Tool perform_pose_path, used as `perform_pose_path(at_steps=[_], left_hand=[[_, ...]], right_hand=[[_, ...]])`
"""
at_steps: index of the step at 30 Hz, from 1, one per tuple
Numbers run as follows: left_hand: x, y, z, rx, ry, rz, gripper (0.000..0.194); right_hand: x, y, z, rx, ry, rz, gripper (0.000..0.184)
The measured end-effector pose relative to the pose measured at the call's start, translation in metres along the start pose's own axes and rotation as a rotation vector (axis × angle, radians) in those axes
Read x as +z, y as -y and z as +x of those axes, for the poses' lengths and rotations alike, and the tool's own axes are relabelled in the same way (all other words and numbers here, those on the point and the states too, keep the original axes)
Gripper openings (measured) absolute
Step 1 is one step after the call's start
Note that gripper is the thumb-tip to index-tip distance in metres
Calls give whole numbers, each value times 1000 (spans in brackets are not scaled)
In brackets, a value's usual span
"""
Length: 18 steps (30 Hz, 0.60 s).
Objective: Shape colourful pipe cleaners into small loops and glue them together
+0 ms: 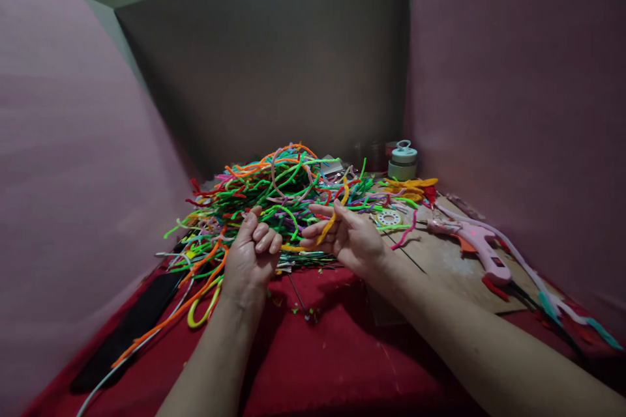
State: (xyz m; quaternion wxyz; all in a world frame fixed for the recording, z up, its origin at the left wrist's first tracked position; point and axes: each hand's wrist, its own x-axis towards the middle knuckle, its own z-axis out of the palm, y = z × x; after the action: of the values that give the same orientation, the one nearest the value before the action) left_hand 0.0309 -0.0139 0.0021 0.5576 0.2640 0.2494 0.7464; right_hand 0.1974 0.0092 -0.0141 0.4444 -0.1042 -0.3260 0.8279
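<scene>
An orange-yellow pipe cleaner (327, 229) runs between my two hands over the near side of a heaped pile of pipe cleaners (288, 182). My left hand (253, 247) is closed, fingers curled in, and the strand's lower end reaches it; the exact grip is hidden behind the fingers. On the other side, my right hand (349, 238) pinches the strand between thumb and fingers, its fingers pointing left. The strand's upper end sticks up above the right thumb and bends back. Green, orange, pink, purple and red stems lie tangled behind both hands.
A pink glue gun (472, 241) lies on a brown board (450, 273) at the right, its cord trailing forward. Behind stand a pale green lidded container (403, 161) and a bundle of yellow stems (411, 189). A long black object (132, 332) rests at left on the red cloth (313, 358).
</scene>
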Motion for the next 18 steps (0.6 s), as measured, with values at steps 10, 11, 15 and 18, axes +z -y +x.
perform_pose_path(at_steps=[10, 11, 15, 18], left_hand=[[-8, -11, 9, 20, -148, -54, 24], [-7, -13, 9, 32, -175, -68, 23], [-6, -17, 9, 31, -308, -100, 20], [-5, -18, 10, 34, -375, -85, 19]], right_hand=[[-3, 3, 2, -28, -31, 76, 36], [-3, 3, 2, -32, -37, 82, 36], [-5, 2, 3, -48, -72, 131, 37], [-6, 2, 5, -48, -129, 179, 36]])
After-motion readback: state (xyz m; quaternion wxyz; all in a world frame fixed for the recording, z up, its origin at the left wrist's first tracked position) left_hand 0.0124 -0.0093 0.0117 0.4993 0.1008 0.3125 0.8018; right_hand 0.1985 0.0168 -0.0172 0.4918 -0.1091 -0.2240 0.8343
